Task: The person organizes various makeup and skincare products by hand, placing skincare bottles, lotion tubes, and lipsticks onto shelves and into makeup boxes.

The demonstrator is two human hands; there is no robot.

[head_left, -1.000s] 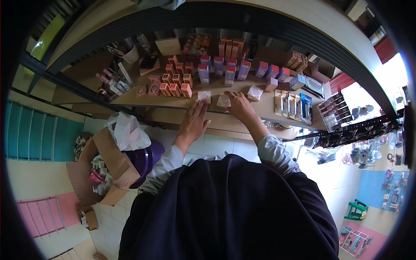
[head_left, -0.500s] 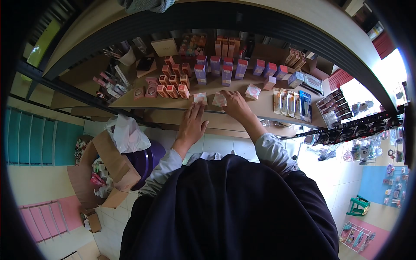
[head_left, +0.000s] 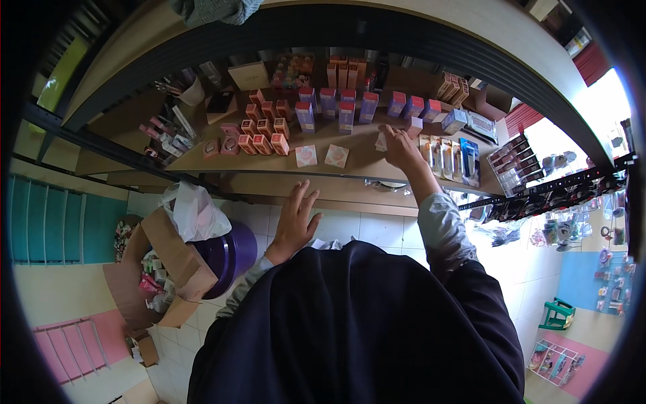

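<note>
Right hand [head_left: 402, 149]: fingers clasp small pale box [head_left: 381, 141] at their tips, on shelf [head_left: 356, 165] | left hand [head_left: 294, 219]: spread, empty, below.

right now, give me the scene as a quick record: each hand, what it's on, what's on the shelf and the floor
setting: shop shelf, seen from above
right hand: fingers closed on a small pale box, next to the blister packs
left hand: open, fingers spread, below the shelf edge, holding nothing
shelf front: two flat pink boxes side by side, apart from both hands
shelf left: rows of orange boxes
shelf back: purple boxes with red tops
floor left: open cardboard box, purple bin, white bag
</note>
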